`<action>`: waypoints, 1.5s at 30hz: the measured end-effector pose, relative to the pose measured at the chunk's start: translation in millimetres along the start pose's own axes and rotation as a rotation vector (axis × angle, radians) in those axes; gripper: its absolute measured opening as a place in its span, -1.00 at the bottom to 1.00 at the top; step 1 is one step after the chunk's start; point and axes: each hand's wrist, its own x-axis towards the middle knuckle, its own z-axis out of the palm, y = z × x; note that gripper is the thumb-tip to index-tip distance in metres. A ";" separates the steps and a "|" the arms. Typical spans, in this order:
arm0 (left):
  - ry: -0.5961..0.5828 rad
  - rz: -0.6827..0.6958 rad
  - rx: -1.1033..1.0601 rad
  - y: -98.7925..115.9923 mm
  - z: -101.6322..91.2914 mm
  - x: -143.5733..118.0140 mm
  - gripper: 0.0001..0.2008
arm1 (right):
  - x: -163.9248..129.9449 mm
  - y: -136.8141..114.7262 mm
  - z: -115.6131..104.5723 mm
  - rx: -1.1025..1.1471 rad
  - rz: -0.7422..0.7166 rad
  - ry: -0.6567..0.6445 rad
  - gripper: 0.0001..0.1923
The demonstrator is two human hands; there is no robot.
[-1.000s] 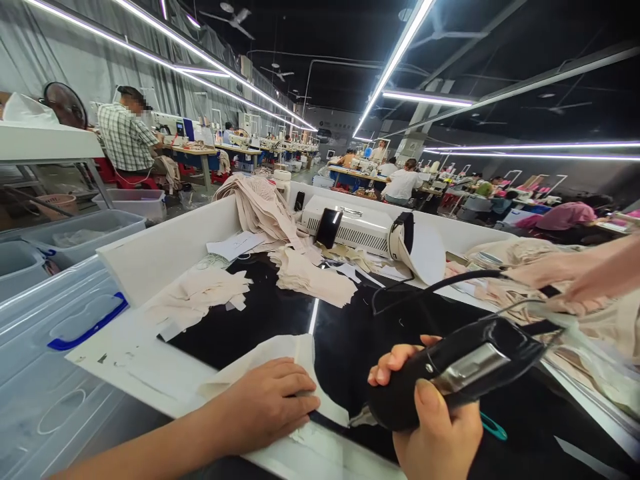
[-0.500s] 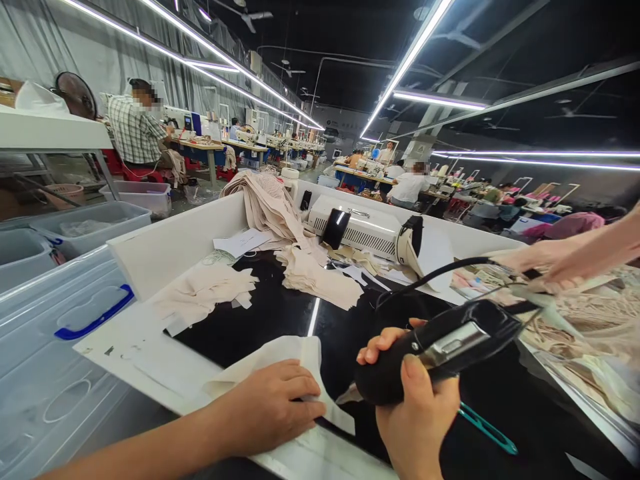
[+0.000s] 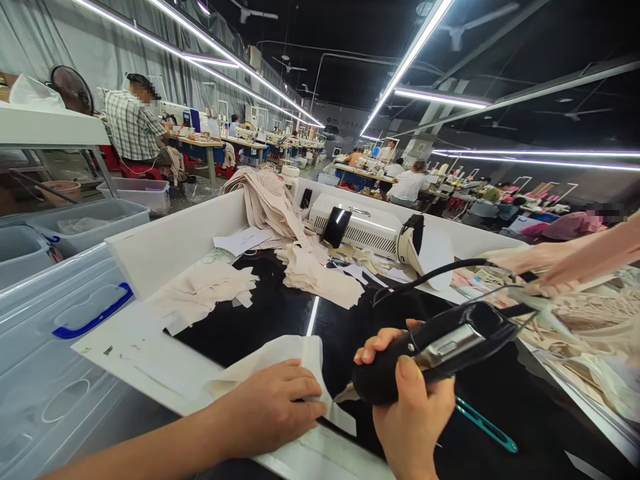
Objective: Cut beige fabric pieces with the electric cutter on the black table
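Observation:
My left hand [image 3: 273, 407] lies over a white fabric piece [image 3: 293, 350] near the table's front edge, fingers together and pressing it down. My right hand [image 3: 415, 400] is wrapped round a black corded hand tool [image 3: 440, 350] with a silver lever or switch plate. Its rounded dark end is beside the fabric, close above the black work surface [image 3: 345, 340]; whether it touches cannot be seen. A small pale tip [image 3: 347, 395] shows under that end. Right of my right hand lies a teal slotted tool [image 3: 487, 427].
Beige fabric pieces [image 3: 317, 273] lie in piles ahead, before a white vented machine [image 3: 360, 223] with a phone [image 3: 336, 227] against it. A co-worker's hands [image 3: 545, 263] reach in from the right over heaped fabric. Plastic bins [image 3: 90, 223] stand at left.
My right hand and the corded tool have shifted very slightly left. My left hand stays on the fabric.

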 end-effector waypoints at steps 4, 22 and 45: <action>0.013 0.006 0.002 -1.2 1.0 -0.6 -0.87 | -0.9 0.4 0.3 -0.014 0.004 -0.004 -0.67; -0.006 0.002 -0.007 -0.7 -1.7 -2.0 -0.88 | -3.8 -10.6 -12.5 -0.019 0.028 0.033 -0.68; -0.016 0.002 -0.020 -1.8 -1.0 -2.1 -0.87 | -11.6 -11.3 -11.5 0.048 0.002 -0.045 -0.71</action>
